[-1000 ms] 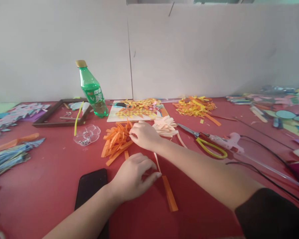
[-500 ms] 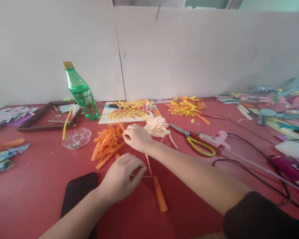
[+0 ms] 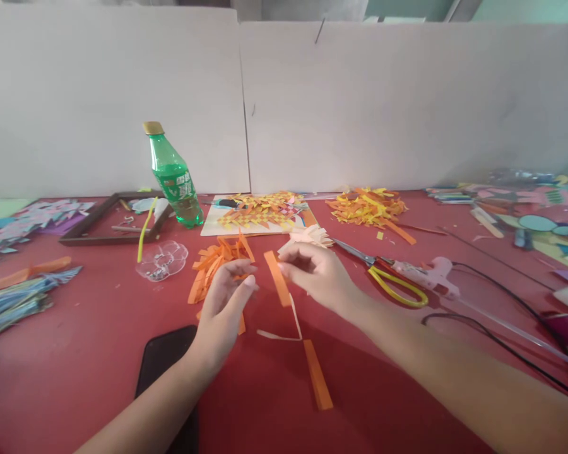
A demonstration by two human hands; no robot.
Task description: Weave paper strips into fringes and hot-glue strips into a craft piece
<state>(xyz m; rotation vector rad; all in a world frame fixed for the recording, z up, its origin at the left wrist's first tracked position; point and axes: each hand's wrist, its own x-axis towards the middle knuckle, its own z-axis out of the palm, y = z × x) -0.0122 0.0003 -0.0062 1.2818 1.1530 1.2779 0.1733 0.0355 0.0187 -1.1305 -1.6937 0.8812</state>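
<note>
Between the thumb and fingers of my right hand [image 3: 319, 277] is an orange paper strip [image 3: 278, 280], held above the red table. My left hand [image 3: 230, 302] is open beside it, thumb and fingers apart with nothing between them. Just beyond my left hand lies a pile of orange paper strips [image 3: 211, 271]. Behind my right hand sits a heap of pale pink strips [image 3: 307, 237], partly hidden. A thin pale strip bent at an angle [image 3: 284, 337] lies on the table, and another orange strip [image 3: 318, 375] lies nearer me.
A black phone [image 3: 163, 356] lies by my left forearm. Yellow-handled scissors [image 3: 397, 287] and a pink glue gun [image 3: 430, 274] with a cord lie at right. A green bottle [image 3: 175, 180], clear dish [image 3: 163, 260], brown frame [image 3: 108, 239] and yellow-orange paper pile [image 3: 366, 207] stand farther back.
My right hand has drawn back from the orange pile to the right, bringing one orange strip. My left hand has opened its fingers. The camera view has turned slightly left.
</note>
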